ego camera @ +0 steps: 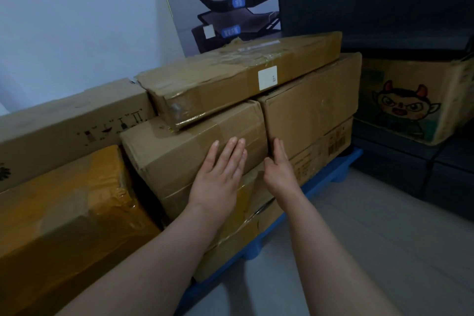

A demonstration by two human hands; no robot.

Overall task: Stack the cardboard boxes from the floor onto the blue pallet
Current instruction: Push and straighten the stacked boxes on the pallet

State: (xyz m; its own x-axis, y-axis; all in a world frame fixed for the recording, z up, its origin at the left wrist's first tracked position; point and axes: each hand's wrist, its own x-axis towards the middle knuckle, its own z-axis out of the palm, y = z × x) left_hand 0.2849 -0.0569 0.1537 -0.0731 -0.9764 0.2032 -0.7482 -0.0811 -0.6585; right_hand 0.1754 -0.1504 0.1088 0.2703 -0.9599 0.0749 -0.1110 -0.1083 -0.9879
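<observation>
Cardboard box [179,154] sits stacked on the blue pallet [338,170]. Left grip [220,174] presses flat on it; right grip [278,169] is open, holding nothing. Looks heavy and stiff; hold its ends.

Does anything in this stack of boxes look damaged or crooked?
Yes. The flat top box has a crushed near corner with wrinkled tape, and that corner overhangs the middle box beneath it. The bottom box on the pallet is creased and dented along its front, with puckered tape.
</observation>
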